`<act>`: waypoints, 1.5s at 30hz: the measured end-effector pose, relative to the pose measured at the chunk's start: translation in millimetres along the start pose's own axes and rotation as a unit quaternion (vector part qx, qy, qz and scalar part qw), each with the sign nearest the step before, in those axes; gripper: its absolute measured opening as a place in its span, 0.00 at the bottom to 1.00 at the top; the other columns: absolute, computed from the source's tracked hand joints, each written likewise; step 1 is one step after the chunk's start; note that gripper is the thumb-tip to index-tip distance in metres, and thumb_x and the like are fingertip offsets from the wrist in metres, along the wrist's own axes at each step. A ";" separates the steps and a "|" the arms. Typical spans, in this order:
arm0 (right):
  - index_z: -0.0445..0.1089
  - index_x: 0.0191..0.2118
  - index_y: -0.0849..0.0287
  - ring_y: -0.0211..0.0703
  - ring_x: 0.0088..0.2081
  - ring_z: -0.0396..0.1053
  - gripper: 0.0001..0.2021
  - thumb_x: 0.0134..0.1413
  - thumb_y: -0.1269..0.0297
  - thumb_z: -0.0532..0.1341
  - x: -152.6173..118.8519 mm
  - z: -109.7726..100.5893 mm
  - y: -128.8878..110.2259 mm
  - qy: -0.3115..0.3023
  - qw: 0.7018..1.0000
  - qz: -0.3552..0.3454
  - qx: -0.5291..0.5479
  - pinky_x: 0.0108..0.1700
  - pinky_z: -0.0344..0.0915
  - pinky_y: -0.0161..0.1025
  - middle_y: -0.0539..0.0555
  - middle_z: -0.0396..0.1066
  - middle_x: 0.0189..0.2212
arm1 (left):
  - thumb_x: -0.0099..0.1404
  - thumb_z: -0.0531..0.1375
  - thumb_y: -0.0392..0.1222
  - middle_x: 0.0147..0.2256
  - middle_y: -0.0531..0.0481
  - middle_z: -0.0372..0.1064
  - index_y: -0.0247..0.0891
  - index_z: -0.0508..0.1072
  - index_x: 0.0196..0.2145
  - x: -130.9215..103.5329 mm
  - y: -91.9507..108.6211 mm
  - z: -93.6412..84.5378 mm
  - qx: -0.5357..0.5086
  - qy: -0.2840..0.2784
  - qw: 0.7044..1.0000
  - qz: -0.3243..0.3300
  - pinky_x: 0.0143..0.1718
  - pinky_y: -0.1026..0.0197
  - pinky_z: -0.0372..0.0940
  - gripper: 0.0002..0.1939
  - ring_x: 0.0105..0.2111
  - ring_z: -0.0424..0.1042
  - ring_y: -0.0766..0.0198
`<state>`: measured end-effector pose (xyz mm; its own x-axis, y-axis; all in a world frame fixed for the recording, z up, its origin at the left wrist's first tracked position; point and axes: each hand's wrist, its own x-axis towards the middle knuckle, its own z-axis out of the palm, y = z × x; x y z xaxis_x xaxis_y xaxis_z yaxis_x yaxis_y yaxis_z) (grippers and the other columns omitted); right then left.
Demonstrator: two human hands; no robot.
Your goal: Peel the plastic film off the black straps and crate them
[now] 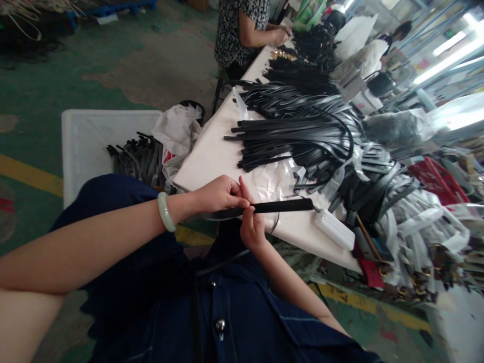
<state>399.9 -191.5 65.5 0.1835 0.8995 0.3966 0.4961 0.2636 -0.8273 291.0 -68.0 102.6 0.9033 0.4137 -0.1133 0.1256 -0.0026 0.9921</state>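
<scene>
A black strap (283, 205), probably a belt strap, stretches sideways between my hands over the table's near edge. My left hand (221, 194), with a pale green bangle on the wrist, pinches it from the left. From below, my right hand (252, 224) grips the same strap with thumb and fingers close to the left fingertips. The strap's free end points right, beside a white plastic block (335, 229) on the table. Part of the strap left of my hands is hidden by the left hand and forearm.
Piles of black straps (287, 136) cover much of the white table (204, 156). A white bin (91, 131) holding dark strap pieces (138, 159) stands left. Another person (244, 35) works at the far end. White-wrapped straps (419, 227) lie at right.
</scene>
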 end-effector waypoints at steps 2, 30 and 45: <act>0.52 0.67 0.56 0.50 0.65 0.53 0.27 0.69 0.52 0.41 1.0 -2.0 -0.8 0.000 1.000 -0.019 -0.012 0.66 0.54 0.52 0.58 0.52 0.66 | 0.52 0.66 0.49 0.15 0.57 0.55 0.31 0.68 0.18 -0.3 0.4 2.4 -0.048 -0.014 0.999 -0.006 0.20 0.67 0.44 0.19 0.18 0.51 0.74; 0.71 0.49 0.65 0.29 0.13 0.52 0.25 0.57 0.47 0.59 70.0 -75.2 -60.2 -0.449 0.803 0.391 0.030 0.15 0.45 0.29 0.45 0.60 0.13 | 0.65 0.55 0.49 0.20 0.54 0.58 0.35 0.69 0.29 -21.2 2.6 -29.3 0.136 -0.277 0.947 -0.083 0.19 0.68 0.54 0.15 0.19 0.57 0.69; 0.76 0.33 0.67 0.29 0.17 0.50 0.21 0.49 0.49 0.64 86.8 -76.8 -42.4 -0.405 0.864 0.293 -0.055 0.20 0.45 0.31 0.46 0.58 0.15 | 0.65 0.52 0.63 0.23 0.56 0.52 0.36 0.66 0.32 -32.3 -14.9 -20.9 -0.061 -0.244 0.958 -0.136 0.20 0.69 0.52 0.24 0.20 0.52 0.71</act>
<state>460.0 -151.4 165.6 -0.2014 0.8277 -0.5237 0.6053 -0.3152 -0.7309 251.4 -62.3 92.6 0.9322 -0.0917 -0.3500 0.3608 0.1642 0.9181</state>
